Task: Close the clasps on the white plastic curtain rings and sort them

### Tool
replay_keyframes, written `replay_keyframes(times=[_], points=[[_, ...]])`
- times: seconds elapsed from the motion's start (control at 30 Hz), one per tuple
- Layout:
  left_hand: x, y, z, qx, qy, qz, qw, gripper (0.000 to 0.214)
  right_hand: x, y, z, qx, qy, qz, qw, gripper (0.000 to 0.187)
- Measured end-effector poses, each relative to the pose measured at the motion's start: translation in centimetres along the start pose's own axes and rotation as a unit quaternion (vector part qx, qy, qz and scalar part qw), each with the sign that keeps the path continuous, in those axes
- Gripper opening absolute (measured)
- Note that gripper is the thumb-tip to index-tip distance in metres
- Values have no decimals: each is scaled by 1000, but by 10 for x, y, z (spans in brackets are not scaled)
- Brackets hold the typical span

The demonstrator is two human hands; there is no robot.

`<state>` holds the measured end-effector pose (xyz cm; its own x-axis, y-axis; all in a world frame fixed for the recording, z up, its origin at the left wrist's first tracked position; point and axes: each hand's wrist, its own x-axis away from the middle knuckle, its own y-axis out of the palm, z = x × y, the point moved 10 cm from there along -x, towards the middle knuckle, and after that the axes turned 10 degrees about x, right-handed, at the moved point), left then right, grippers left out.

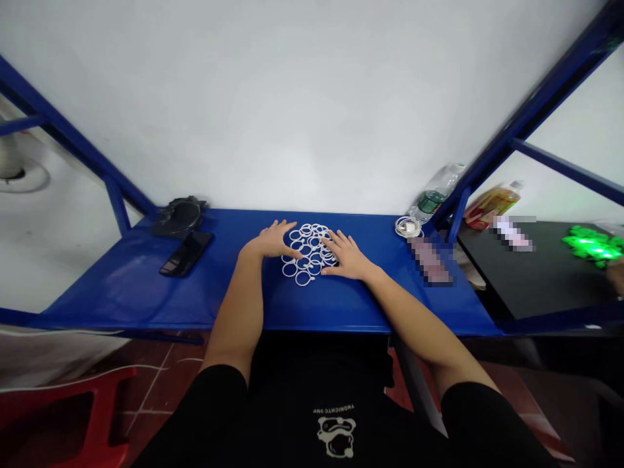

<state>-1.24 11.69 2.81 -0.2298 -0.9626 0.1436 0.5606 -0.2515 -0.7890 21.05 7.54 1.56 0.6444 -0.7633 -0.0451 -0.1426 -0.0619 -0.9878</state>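
Observation:
A loose, partly overlapping cluster of white rings (303,278), each with a small tab, lies flat on the blue table (244,299). They look like plastic curtain rings. At the cluster's left edge is my left hand (275,239), its fingers spread and the thumb reaching over some rings. My right hand (347,256) rests at the right edge with fingers apart, covering part of the rings there. Neither hand has a ring gripped in its fingers.
Left of the rings lie a black phone (187,253) and a crumpled black bag (179,216). At the right are a coiled white cable (408,227), a clear bottle (433,198) and a blurred-out item (431,261). Blue frame bars (560,91) slope up beside the table.

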Motion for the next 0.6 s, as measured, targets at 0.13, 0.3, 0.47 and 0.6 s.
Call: replay_keyframes(times=[0.13, 0.3, 0.47, 0.6], points=[[-5, 25, -4, -68, -40, -37, 996, 144, -1, -2, -19, -1, -17, 8, 1000, 123], [-21, 47, 15, -78, -5, 0, 997, 134, -7, 4, -32, -2, 6, 6, 1000, 117], [-26, 41, 34, -46, 49, 70, 995, 92, -12, -3, -3, 9, 73, 31, 997, 90], [-24, 49, 37, -28, 60, 28, 997, 103, -12, -7, 26, 8, 117, 51, 992, 79]])
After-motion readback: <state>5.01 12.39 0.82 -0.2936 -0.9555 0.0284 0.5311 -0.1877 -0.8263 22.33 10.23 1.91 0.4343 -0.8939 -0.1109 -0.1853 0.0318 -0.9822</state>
